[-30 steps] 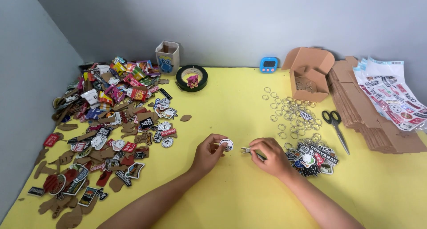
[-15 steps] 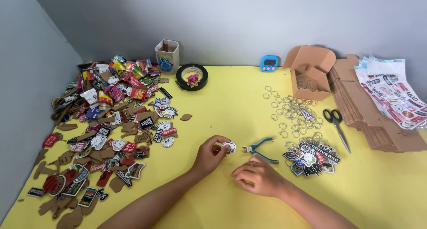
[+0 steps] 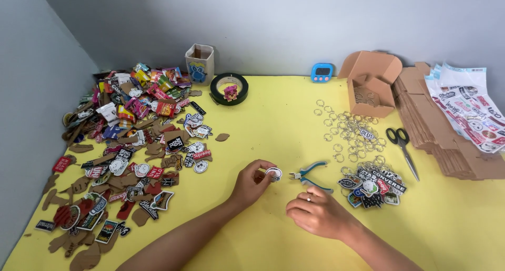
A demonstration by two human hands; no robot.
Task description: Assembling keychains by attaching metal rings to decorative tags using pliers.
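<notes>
My left hand [image 3: 252, 182] pinches a small round white charm [image 3: 273, 173] just above the yellow table [image 3: 263, 113]. Blue-handled pliers [image 3: 311, 175] lie on the table right of the charm, with no hand on them. My right hand [image 3: 315, 214] rests below the pliers with its fingers loosely curled and nothing visible in it. A pile of finished keychain charms [image 3: 374, 183] lies to the right of the pliers, below a scatter of loose metal rings [image 3: 348, 134].
A big heap of colourful charms and brown cutouts [image 3: 121, 150] covers the left side. At the back stand a small cup [image 3: 200, 63], a tape roll [image 3: 229, 89], a blue timer [image 3: 321, 72] and an open cardboard box [image 3: 371, 89]. Scissors [image 3: 404, 147], flat cartons [image 3: 447, 139] and sticker sheets [image 3: 468, 108] lie right.
My right hand has put the pliers down on the table and drawn back toward me. My left hand keeps the charm in the same place.
</notes>
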